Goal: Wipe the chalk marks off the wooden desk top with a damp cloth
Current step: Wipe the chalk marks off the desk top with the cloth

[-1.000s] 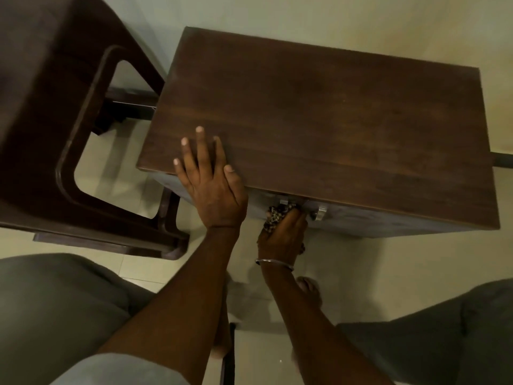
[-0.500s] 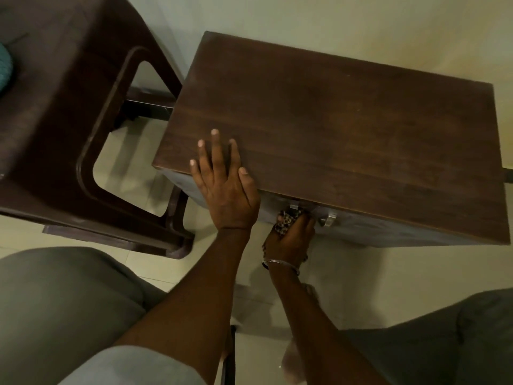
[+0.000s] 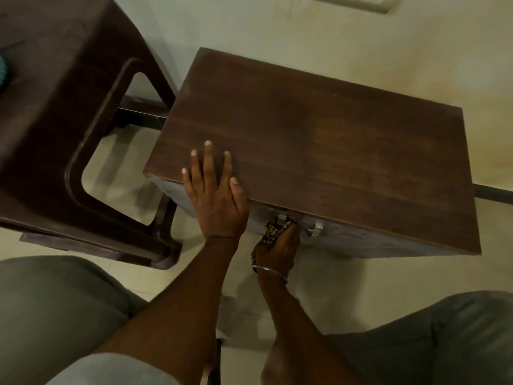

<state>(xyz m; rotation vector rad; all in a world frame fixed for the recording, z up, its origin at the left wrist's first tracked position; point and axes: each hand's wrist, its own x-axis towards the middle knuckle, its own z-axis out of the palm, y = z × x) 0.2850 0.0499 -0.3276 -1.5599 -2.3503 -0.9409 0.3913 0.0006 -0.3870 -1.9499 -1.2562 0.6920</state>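
Little has moved in the last second: both hands sit where they were, while the view has tipped up so that more wall [image 3: 305, 31] and the edge of a pale wall plate [image 3: 349, 2] come in at the top. The right hand's [image 3: 280, 245] fingertips are tucked out of sight under the desk's front lip. Most of the cloth [image 3: 270, 233] is buried in the fist, and a teal thing [image 3: 2, 70] is cut off at the left edge. In this dim light I cannot tell whether chalk lies on the wood. The desk top [image 3: 333, 151], dark brown grain, stands against the cream wall on pale floor tiles [image 3: 116, 154], with a dark chair [image 3: 55, 107] just beside it and two metal handles [image 3: 316, 228] on its front. The left hand [image 3: 216, 201] lies flat on the top's near corner, fingers straight and slightly apart. The right hand, a bangle [image 3: 268, 270] at the wrist, grips the checked cloth against the front face beside the handles, below the top.
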